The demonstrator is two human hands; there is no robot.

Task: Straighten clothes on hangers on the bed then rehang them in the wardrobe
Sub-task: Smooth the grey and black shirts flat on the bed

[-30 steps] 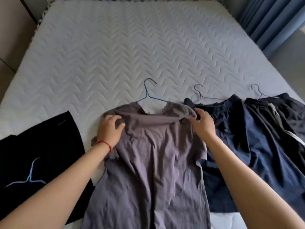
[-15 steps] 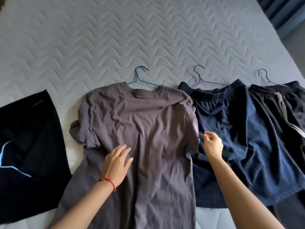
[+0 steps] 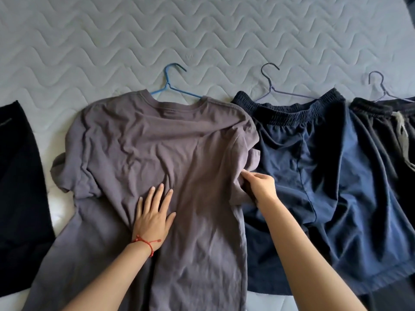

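Note:
A grey T-shirt [image 3: 157,140] lies flat on the bed on a blue wire hanger [image 3: 170,86] whose hook sticks out past the collar. My left hand [image 3: 155,214] presses flat on the shirt's middle with fingers straight. My right hand [image 3: 260,187] pinches the hem of the shirt's right sleeve at the edge of the navy shorts. The navy shorts [image 3: 318,176] lie to the right on a dark wire hanger [image 3: 272,86].
Black shorts with a pale drawstring [image 3: 386,135] lie at the far right on a grey wire hanger [image 3: 379,86]. A black garment [image 3: 18,187] lies at the left edge. The quilted white mattress [image 3: 202,30] stretches beyond the hangers.
My hands left the shirt's shoulders and moved down: the left now lies flat on the chest, the right has taken hold of the right sleeve. The view moved closer and lower.

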